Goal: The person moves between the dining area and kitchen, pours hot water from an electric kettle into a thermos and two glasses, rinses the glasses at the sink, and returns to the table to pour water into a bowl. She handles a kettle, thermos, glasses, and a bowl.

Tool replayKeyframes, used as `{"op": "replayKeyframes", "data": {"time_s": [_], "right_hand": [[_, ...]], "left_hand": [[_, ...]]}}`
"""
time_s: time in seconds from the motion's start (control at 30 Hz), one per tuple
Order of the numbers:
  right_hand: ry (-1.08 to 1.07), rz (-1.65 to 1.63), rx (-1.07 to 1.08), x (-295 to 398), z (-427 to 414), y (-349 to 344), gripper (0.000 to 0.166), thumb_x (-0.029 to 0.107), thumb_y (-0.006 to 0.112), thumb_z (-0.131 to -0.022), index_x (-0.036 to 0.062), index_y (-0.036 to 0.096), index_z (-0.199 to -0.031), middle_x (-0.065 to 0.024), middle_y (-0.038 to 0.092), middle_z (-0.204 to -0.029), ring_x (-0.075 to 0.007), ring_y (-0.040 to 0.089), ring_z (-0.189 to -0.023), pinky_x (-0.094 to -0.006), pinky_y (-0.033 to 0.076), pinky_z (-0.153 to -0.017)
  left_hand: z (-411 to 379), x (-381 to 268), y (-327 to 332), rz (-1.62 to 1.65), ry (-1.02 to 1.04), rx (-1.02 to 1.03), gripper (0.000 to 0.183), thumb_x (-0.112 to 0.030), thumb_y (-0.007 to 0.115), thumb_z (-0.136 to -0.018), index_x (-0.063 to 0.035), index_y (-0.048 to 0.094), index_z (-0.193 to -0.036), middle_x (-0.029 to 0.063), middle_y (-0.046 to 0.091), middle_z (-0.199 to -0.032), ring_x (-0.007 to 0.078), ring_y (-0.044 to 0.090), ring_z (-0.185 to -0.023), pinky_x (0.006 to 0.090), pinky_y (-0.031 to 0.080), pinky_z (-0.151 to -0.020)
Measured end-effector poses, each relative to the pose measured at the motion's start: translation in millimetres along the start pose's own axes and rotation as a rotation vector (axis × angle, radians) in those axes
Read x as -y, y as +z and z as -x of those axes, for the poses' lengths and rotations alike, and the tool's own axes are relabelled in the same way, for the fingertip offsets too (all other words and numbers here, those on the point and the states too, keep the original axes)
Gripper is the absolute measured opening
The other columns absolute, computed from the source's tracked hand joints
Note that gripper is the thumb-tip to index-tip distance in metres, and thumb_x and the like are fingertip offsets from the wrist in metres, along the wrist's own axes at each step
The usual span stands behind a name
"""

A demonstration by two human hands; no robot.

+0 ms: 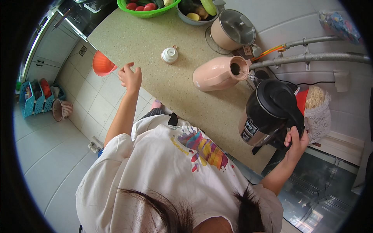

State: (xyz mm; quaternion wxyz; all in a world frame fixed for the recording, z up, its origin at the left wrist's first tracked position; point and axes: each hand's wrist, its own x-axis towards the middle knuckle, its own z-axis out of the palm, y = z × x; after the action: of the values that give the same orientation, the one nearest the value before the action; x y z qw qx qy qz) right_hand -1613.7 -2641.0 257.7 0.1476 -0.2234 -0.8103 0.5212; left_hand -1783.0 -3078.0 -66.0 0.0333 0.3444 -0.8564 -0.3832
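My right hand (pixel 295 141) grips the handle of a black electric kettle (pixel 269 96) with a metallic lower body. The kettle is tipped to the left. A clear stream of water (pixel 247 74) runs from its spout into the mouth of a pink thermos jug (pixel 215 74), whose mouth faces right in this view. Left of the jug, a white and pink stopper (pixel 169 55) lies on the speckled countertop (pixel 145 40). My left hand (pixel 130 77) is raised near the counter's edge, fingers loosely bent and apart, holding nothing.
A lidded pink pot (pixel 227 35) sits on a wire trivet by the wall pipes (pixel 317 58). At the back are a green basket (pixel 148 13) and a grey bowl (pixel 189 21) of vegetables. An orange fluted container (pixel 102 64) shows below the counter edge. A lace-covered bag (pixel 319 116) stands right of the kettle.
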Motion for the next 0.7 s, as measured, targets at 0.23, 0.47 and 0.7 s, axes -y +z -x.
{"op": "replayKeyframes", "data": {"time_s": [0.23, 0.47, 0.7], "right_hand": [[-0.004, 0.023, 0.005, 8, -1, 3, 0.017, 0.015, 0.067, -0.086, 0.0002, 0.059, -0.086, 0.0011, 0.047, -0.058, -0.005, 0.041, -0.046, -0.0191, 0.03, -0.041], [-0.014, 0.032, 0.018, 9, -4, 1, 0.018, 0.015, 0.068, -0.086, 0.0007, 0.058, -0.085, 0.001, 0.048, -0.059, -0.0051, 0.041, -0.046, -0.019, 0.031, -0.041], [-0.01, 0.058, 0.023, 12, -6, 1, 0.016, 0.014, 0.068, -0.086, 0.0004, 0.059, -0.088, 0.0005, 0.049, -0.059, -0.005, 0.042, -0.046, -0.0188, 0.031, -0.042]], "left_hand": [[-1, 1, 0, 0.014, -0.01, -0.001, 0.042, -0.026, 0.063, -0.078, -0.0181, 0.056, -0.119, 0.0151, 0.036, -0.133, 0.0343, 0.031, -0.127, 0.0542, 0.025, -0.102], [-3, 4, 0, 0.017, -0.023, -0.015, 0.04, -0.026, 0.062, -0.078, -0.0191, 0.057, -0.118, 0.0147, 0.037, -0.132, 0.0344, 0.032, -0.127, 0.0548, 0.025, -0.102], [-6, 7, 4, -0.008, -0.036, -0.024, 0.041, -0.031, 0.064, -0.078, -0.024, 0.059, -0.117, 0.0147, 0.038, -0.133, 0.0344, 0.034, -0.128, 0.053, 0.027, -0.103]]}}
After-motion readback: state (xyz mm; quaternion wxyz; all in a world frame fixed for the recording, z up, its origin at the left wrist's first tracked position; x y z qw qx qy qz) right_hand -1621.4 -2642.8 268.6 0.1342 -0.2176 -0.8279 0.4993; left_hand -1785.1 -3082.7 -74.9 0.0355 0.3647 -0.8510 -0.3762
